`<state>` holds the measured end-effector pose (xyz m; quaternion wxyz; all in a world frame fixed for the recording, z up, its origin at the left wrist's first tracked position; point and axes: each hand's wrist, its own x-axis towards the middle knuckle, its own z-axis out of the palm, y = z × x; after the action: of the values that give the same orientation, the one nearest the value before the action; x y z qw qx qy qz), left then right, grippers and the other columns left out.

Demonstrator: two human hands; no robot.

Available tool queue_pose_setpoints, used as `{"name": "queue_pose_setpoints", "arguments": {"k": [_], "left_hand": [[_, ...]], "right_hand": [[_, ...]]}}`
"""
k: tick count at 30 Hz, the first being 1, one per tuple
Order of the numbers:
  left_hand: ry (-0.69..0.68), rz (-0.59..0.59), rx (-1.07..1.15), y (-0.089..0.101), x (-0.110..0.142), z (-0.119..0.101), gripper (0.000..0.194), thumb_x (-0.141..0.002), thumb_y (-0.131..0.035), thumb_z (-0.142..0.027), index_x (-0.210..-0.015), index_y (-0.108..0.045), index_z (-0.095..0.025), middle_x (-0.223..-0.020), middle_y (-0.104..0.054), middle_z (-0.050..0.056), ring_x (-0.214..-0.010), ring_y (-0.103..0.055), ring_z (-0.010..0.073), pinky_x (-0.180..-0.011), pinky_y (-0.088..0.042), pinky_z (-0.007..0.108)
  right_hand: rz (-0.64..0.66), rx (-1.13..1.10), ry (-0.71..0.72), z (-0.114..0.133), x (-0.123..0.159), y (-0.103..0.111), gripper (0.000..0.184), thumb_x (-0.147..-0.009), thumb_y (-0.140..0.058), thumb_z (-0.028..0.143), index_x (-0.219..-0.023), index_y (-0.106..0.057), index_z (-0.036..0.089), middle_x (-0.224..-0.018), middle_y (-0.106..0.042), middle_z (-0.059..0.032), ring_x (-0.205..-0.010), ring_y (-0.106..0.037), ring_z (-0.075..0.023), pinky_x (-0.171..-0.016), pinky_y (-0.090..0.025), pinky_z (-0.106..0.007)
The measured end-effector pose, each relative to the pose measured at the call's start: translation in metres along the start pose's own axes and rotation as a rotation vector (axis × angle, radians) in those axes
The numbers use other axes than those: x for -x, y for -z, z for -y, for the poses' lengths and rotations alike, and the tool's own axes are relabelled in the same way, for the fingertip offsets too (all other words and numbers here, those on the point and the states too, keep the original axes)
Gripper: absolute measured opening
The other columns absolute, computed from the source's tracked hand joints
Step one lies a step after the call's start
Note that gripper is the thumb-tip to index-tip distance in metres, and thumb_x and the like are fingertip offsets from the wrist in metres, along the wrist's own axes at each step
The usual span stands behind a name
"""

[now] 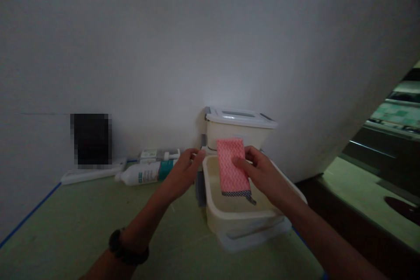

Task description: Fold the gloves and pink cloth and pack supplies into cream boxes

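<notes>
A pink dishcloth (231, 164) with a zigzag texture, a black-and-white checked lower edge and a small hanging loop is pinched in my right hand (257, 170). The cloth hangs over a lidless white plastic container (249, 215), thumb on its front, other fingers behind. My left hand (187, 170) is beside the container's left rim, its fingers loosely bent and apart, with nothing visible in them. Whether its fingertips touch the rim I cannot tell. A dark beaded bracelet circles my left wrist.
Behind stands another white container (241, 124) with its lid on, against the wall. A white bottle (144, 174) with a teal label and a clear pump bottle (160, 155) lie left on the green tabletop (98, 214). A dark blurred-out object (92, 140) stands at far left.
</notes>
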<state>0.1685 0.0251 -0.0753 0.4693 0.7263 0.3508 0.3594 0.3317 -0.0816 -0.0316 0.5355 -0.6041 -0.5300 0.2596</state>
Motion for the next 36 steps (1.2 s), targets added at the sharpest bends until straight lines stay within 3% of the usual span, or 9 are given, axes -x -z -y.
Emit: {"name": "queue_pose_setpoints", "arguments": {"k": [4, 7, 10, 13, 17, 22, 27, 31, 36], "left_hand": [[0.026, 0.204, 0.013, -0.017, 0.011, 0.008, 0.046, -0.074, -0.056, -0.045, -0.108, -0.045, -0.016, -0.101, -0.059, 0.011, -0.086, -0.058, 0.0224, -0.071, -0.046, 0.033], [-0.018, 0.204, -0.02, -0.014, 0.014, 0.007, 0.036, -0.083, -0.042, -0.043, -0.106, -0.048, -0.016, -0.102, -0.058, 0.011, -0.094, -0.055, 0.0223, -0.084, -0.042, 0.037], [-0.173, -0.202, -0.229, 0.012, 0.01, 0.018, 0.036, -0.086, -0.035, -0.04, -0.108, -0.045, -0.014, -0.104, -0.051, 0.012, -0.092, -0.053, 0.0201, -0.085, -0.041, 0.037], [-0.283, -0.655, -0.597, 0.059, 0.008, 0.05, 0.034, -0.081, -0.045, -0.035, -0.107, -0.041, -0.014, -0.111, -0.045, 0.014, -0.106, -0.045, 0.0239, -0.09, -0.038, 0.04], [-0.2, -0.828, -0.703, 0.119, 0.019, 0.1, 0.032, -0.075, -0.049, -0.024, -0.102, -0.04, -0.011, -0.121, -0.037, 0.022, -0.124, -0.026, 0.0342, -0.098, -0.025, 0.053], [-0.116, -0.834, -0.764, 0.142, 0.023, 0.126, 0.033, -0.073, -0.05, -0.024, -0.102, -0.041, -0.011, -0.131, -0.032, 0.025, -0.123, -0.029, 0.0379, -0.094, -0.027, 0.056], [-0.068, -0.831, -0.753, 0.141, 0.01, 0.125, 0.034, -0.073, -0.05, -0.026, -0.103, -0.044, -0.011, -0.138, -0.025, 0.023, -0.118, -0.034, 0.0398, -0.092, -0.027, 0.058], [-0.079, -0.807, -0.683, 0.127, 0.014, 0.114, 0.037, -0.074, -0.048, -0.026, -0.106, -0.041, -0.009, -0.135, -0.021, 0.024, -0.125, -0.02, 0.0384, -0.097, -0.022, 0.056], [-0.157, -0.413, -0.508, 0.076, 0.017, 0.065, 0.03, -0.081, -0.043, -0.038, -0.101, -0.048, -0.016, -0.101, -0.055, 0.011, -0.092, -0.054, 0.0233, -0.08, -0.044, 0.038]], "right_hand": [[0.014, -0.006, -0.097, -0.016, 0.003, 0.0, 0.02, -0.073, -0.053, 0.027, -0.091, -0.052, 0.019, -0.088, -0.061, -0.0041, -0.075, -0.059, -0.0167, -0.066, -0.05, -0.031], [0.12, -0.03, -0.229, -0.018, 0.006, -0.002, 0.023, -0.071, -0.053, 0.028, -0.093, -0.055, 0.019, -0.092, -0.063, -0.0062, -0.079, -0.06, -0.0192, -0.066, -0.05, -0.033], [0.176, -0.021, -0.296, -0.018, 0.006, -0.003, 0.029, -0.074, -0.051, 0.033, -0.099, -0.056, 0.019, -0.1, -0.063, -0.0092, -0.085, -0.061, -0.0213, -0.069, -0.051, -0.034], [0.235, 0.004, -0.319, -0.019, 0.004, -0.004, 0.036, -0.075, -0.052, 0.036, -0.106, -0.055, 0.019, -0.105, -0.062, -0.011, -0.087, -0.061, -0.0231, -0.073, -0.051, -0.036], [0.277, 0.097, -0.275, -0.021, 0.001, -0.007, 0.032, -0.074, -0.053, 0.039, -0.099, -0.057, 0.019, -0.098, -0.063, -0.0107, -0.088, -0.059, -0.0254, -0.079, -0.048, -0.04], [0.291, 0.156, -0.231, -0.023, 0.0, -0.008, 0.032, -0.072, -0.054, 0.04, -0.096, -0.059, 0.02, -0.099, -0.063, -0.0105, -0.089, -0.059, -0.0269, -0.079, -0.048, -0.042], [0.281, 0.152, -0.216, -0.025, 0.0, -0.006, 0.032, -0.073, -0.054, 0.04, -0.098, -0.06, 0.02, -0.106, -0.063, -0.0101, -0.094, -0.059, -0.0264, -0.081, -0.048, -0.038], [0.32, 0.114, -0.245, -0.024, 0.002, -0.01, 0.03, -0.075, -0.053, 0.037, -0.098, -0.059, 0.019, -0.1, -0.064, -0.0093, -0.095, -0.059, -0.026, -0.08, -0.047, -0.039], [0.361, 0.057, -0.179, -0.017, 0.009, -0.024, 0.022, -0.073, -0.054, 0.028, -0.093, -0.058, 0.019, -0.094, -0.065, -0.0065, -0.086, -0.06, -0.0222, -0.076, -0.048, -0.037]]}}
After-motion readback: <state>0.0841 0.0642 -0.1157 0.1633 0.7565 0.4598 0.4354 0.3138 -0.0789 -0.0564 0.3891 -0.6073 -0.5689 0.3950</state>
